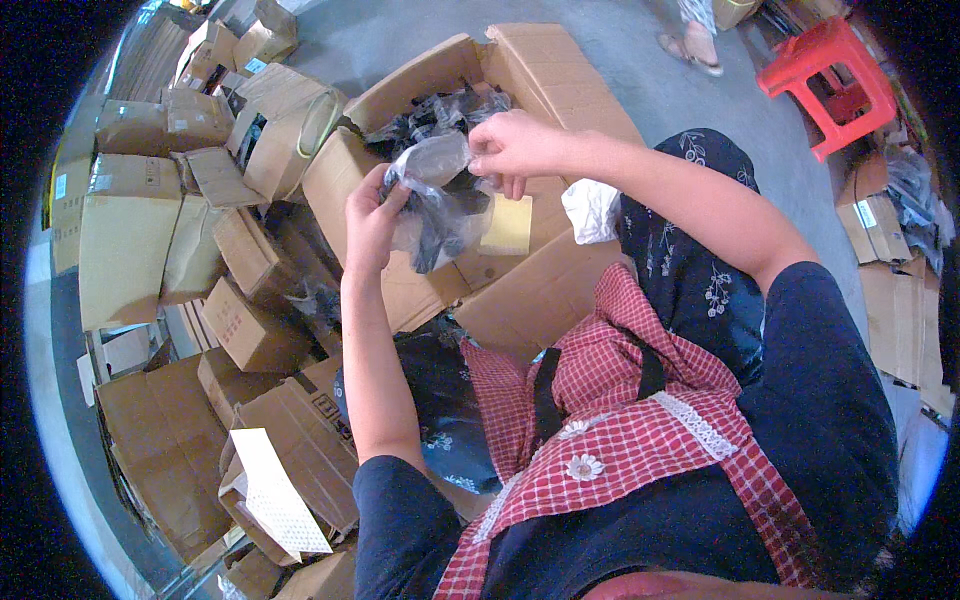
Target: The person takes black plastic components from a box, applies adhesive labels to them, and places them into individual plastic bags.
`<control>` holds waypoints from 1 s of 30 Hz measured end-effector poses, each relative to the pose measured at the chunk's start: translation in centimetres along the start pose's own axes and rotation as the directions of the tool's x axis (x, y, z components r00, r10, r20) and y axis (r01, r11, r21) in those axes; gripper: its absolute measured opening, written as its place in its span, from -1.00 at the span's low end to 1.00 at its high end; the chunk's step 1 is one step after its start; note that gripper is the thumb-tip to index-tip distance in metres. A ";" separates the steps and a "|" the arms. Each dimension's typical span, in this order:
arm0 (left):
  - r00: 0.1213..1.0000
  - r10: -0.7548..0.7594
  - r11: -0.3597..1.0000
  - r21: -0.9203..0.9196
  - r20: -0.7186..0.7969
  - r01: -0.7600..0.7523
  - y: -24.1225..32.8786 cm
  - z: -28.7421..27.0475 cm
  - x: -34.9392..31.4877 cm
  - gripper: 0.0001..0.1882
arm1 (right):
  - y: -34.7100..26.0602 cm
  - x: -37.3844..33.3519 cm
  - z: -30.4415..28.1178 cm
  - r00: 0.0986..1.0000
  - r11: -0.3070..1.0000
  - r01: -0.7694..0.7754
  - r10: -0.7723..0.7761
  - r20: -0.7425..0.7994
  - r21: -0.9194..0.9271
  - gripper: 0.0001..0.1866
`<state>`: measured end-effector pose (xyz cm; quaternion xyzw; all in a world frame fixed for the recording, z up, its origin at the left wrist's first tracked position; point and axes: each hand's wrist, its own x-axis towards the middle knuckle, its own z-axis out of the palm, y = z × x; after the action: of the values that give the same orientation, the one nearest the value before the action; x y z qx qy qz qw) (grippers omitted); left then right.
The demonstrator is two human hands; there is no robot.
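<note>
Above an open cardboard box, both of my hands hold a clear plastic bag. My left hand grips its left side between thumb and fingers. At the bag's upper right edge, my right hand pinches the plastic with bent fingers. Something dark shows through the lower part of the bag, but its kind cannot be made out. More dark pieces in clear plastic lie in the box behind my hands. A small yellow sheet rests by the box's near flap.
Cardboard boxes are piled along the left. A printed white sheet lies on boxes at lower left. White cloth sits near my knee. Farther right stand a red plastic stool and more cartons. Another person's foot shows at the top.
</note>
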<state>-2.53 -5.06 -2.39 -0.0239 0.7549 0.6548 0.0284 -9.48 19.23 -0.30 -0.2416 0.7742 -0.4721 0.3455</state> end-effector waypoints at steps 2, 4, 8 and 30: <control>0.999 0.047 0.994 0.094 0.011 -0.048 -0.4 -0.5 0.0 -0.80 | -0.5 0.0 0.2 0.997 0.999 0.027 -0.029 -0.074 -0.018 -0.83; 0.986 0.164 0.921 0.355 0.013 -0.158 -0.5 -0.5 0.0 -0.76 | -0.8 -0.2 0.1 0.992 0.998 0.062 -0.064 -0.109 -0.021 -0.85; 0.994 0.030 0.801 0.592 0.108 -0.089 1.7 0.5 -0.1 -0.70 | -0.8 0.0 0.2 0.993 0.997 0.053 -0.047 -0.109 0.056 -0.87; 0.950 -0.135 0.991 0.040 0.280 0.129 3.0 0.1 -1.1 -0.55 | -1.8 -0.1 -1.8 0.987 0.956 0.149 -0.161 -0.026 -0.254 -0.83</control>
<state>-1.66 -4.52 0.59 0.0196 0.7467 0.6401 0.1799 -10.72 19.53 1.90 -0.3323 0.8143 -0.4012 0.2560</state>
